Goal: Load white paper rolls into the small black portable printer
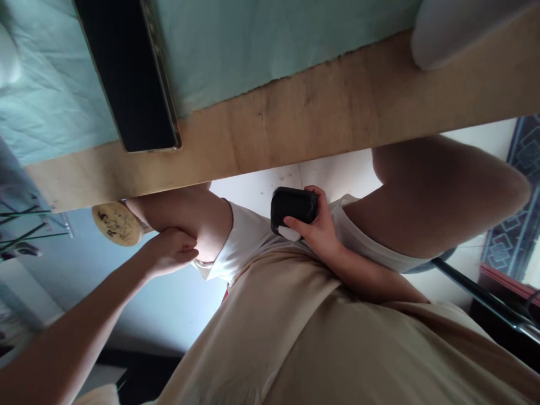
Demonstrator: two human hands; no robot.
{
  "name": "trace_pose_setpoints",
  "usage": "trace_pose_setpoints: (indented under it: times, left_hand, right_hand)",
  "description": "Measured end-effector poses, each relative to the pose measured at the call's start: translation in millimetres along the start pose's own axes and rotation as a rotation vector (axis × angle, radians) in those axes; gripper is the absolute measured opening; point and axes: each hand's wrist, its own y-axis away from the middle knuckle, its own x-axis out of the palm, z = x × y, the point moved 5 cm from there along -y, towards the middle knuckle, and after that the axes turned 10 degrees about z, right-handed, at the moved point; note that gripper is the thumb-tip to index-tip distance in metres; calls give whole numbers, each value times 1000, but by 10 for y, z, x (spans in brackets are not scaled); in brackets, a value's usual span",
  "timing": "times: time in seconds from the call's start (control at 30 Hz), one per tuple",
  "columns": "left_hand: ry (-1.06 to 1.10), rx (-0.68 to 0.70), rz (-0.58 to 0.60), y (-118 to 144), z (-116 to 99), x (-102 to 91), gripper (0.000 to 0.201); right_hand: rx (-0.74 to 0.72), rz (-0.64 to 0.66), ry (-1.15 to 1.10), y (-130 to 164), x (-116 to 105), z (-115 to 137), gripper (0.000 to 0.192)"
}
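Beige shirt cloth [295, 337], soft and creased, fills the head view closest to my lens. Above it my right hand [320, 228] is curled around a small black case [293, 207], rounded and smooth, held over my lap just under the near edge of the wooden tabletop [320, 107]. My left hand [175, 250] is loosely closed against my left thigh [189, 216], gripping nothing I can make out. On the tabletop a glossy black slab [126, 73] juts past a wrinkled teal cloth [253, 45] toward the near edge. I judge the case could slip, being slick and held one-handed; a knock could push the slab off.
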Motion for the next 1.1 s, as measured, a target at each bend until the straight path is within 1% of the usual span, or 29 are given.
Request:
trace_pose_setpoints:
  times: [0.1,0.2,0.37,0.57,0.7,0.9,1.0,1.07,1.1]
  left_hand:
    - [-14,-28,22,-35,29,12,33]
    - [-20,-57,15,-75,83,37,36]
    - [-17,-69,-58,-72,125,50,36]
    - [17,-44,-139,-62,103,30,33]
    - [63,-25,-164,-61,82,14,34]
    - [181,-48,-219,-62,110,-4,37]
    - [269,-67,-310,-44,138,44,41]
    - [338,-91,-432,-7,155,104,43]
    - [375,-109,-511,22,164,140,44]
  right_hand:
    - [-7,1,16,7,-21,12,81]
    - [-17,-4,37,12,-44,23,82]
    - [-38,-32,59,-8,-69,30,82]
    - [-50,-55,88,-33,-107,7,82]
    - [-60,-100,95,-40,-170,-14,81]
    - [-66,-133,85,-41,-216,-3,81]
    - [-70,-132,86,-16,-220,37,81]
    - [-71,-118,90,4,-217,68,82]
    - [-67,-105,87,12,-212,80,82]
